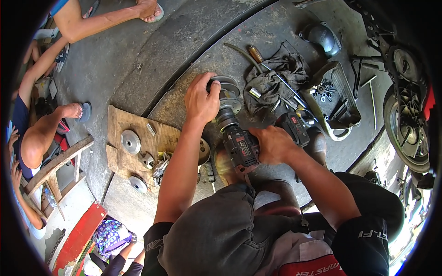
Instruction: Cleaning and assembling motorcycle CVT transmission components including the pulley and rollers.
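Observation:
My right hand [275, 145] is wrapped round the handle of a black cordless impact wrench [242, 148], between its body and its battery [293, 128]. The wrench's nose points away from me and meets a round metal pulley assembly [230, 97], which looks like a scooter clutch. My left hand [202, 99] grips the rim of that pulley assembly from the left, with the thumb on its near side. Whether a socket is seated on a nut there is hidden.
At left, a sheet of cardboard [120, 118] carries metal discs [130, 141] and small parts. On the right lie a dark rag [287, 69], a screwdriver [255, 54], and a tray-like cover [338, 124] holding bolts. A motorcycle wheel [396, 131] stands far right; people sit at left beside a wooden bench [60, 163].

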`<state>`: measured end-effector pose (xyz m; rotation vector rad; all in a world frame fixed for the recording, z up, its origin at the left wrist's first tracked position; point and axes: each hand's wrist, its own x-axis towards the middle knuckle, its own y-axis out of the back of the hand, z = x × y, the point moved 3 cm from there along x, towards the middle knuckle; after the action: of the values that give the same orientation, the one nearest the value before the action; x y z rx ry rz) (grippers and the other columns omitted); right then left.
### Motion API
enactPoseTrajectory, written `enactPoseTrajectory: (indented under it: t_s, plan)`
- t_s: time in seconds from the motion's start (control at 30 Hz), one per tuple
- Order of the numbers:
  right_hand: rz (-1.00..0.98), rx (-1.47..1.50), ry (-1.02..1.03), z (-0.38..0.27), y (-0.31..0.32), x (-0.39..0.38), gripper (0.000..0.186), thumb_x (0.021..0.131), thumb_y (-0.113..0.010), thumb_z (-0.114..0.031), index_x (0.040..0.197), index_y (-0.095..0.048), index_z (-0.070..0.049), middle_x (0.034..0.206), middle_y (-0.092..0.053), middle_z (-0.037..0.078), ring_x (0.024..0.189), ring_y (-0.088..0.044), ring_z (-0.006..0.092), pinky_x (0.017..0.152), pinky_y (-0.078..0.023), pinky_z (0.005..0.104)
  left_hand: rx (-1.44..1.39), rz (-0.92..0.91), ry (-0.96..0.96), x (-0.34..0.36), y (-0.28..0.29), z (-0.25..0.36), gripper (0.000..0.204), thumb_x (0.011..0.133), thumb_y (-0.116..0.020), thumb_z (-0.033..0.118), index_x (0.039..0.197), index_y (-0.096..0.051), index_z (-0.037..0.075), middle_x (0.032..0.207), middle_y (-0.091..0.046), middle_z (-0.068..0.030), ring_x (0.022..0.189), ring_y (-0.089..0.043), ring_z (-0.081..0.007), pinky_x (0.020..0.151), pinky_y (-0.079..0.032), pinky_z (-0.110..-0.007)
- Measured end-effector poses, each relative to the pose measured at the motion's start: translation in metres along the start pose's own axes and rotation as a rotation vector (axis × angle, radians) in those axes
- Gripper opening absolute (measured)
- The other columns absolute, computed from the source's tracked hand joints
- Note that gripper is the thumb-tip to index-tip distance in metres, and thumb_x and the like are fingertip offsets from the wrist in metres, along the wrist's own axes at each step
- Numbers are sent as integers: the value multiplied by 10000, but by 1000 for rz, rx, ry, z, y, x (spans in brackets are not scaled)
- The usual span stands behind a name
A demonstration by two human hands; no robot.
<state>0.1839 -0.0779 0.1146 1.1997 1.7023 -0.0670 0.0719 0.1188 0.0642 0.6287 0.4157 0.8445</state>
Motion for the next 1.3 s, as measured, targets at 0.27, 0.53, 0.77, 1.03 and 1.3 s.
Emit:
enactPoseTrajectory:
  t_s: [0.27,0.53,0.77,1.03,1.3]
  plan:
    - [-20,32,18,0,-3,0,493,750,-726,-148,1235,-672,-82,1088,-748,221,1097,-703,401,970,-552,491,22,-6,36,3,0,3,334,963,-538,281,1145,-693,48,1151,-691,-192,1058,-654,-430,933,-509,-491]
    - [-39,-70,-32,1,7,-6,485,763,-718,-143,1242,-669,-93,1090,-748,224,1098,-706,398,975,-550,493,129,-35,-14,0,-7,21,315,955,-571,272,1146,-696,55,1158,-692,-180,1088,-650,-423,953,-506,-489]
    - [-26,-29,-33,-10,8,-5,482,769,-733,-154,1245,-683,-101,1097,-748,222,1114,-708,385,998,-548,486,22,38,7,-1,-2,2,305,951,-568,241,1139,-708,45,1164,-698,-191,1077,-654,-432,960,-505,-491]
    - [-64,-220,-36,-2,-1,-10,446,772,-762,-197,1205,-701,-111,1063,-762,203,1066,-728,380,961,-568,464,69,29,-86,-12,-10,20,255,921,-621,238,1086,-694,59,1040,-683,-170,982,-657,-412,872,-517,-506]
    - [-77,-162,-42,-5,-3,-9,433,767,-763,-205,1183,-701,-102,1052,-758,214,1049,-730,386,947,-571,468,17,72,-81,-12,-6,13,265,915,-602,225,1089,-699,50,1053,-695,-171,990,-665,-415,881,-521,-493]
